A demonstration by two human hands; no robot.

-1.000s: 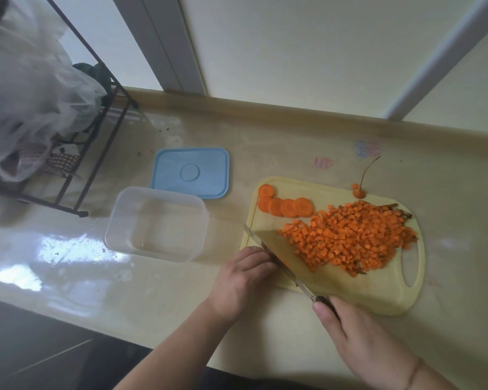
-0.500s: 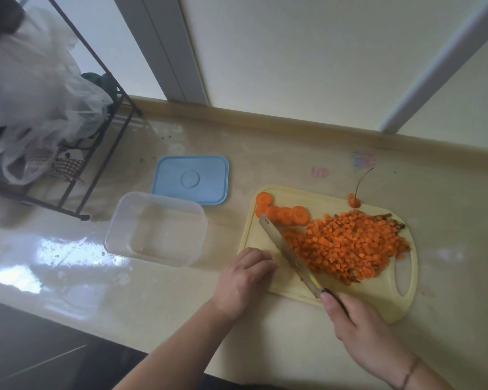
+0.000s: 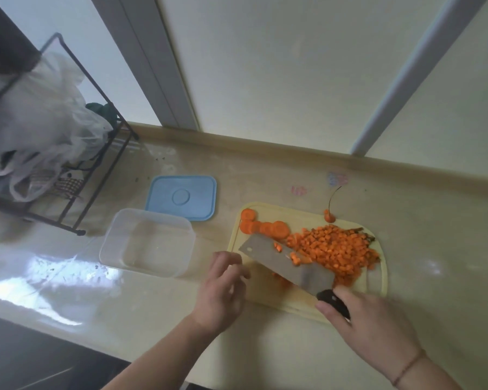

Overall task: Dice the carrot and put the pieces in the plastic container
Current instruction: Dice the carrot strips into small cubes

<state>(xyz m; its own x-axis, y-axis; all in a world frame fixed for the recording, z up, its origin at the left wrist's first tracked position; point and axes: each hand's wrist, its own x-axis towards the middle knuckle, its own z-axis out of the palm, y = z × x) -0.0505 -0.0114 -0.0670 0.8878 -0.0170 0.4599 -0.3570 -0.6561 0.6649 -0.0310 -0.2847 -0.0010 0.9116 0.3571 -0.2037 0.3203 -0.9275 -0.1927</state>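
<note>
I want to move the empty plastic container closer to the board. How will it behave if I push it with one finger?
The plastic container looks thin-walled and empty, so it is probably light and should slide easily on the glossy counter. Its wide, low shape makes tipping unlikely. A push near a corner may turn it rather than move it straight.

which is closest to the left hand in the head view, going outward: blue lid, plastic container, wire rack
From the left hand:
1. plastic container, just to its left on the counter.
2. blue lid, beyond the container, toward the wall.
3. wire rack, far left, holding bags.
</note>
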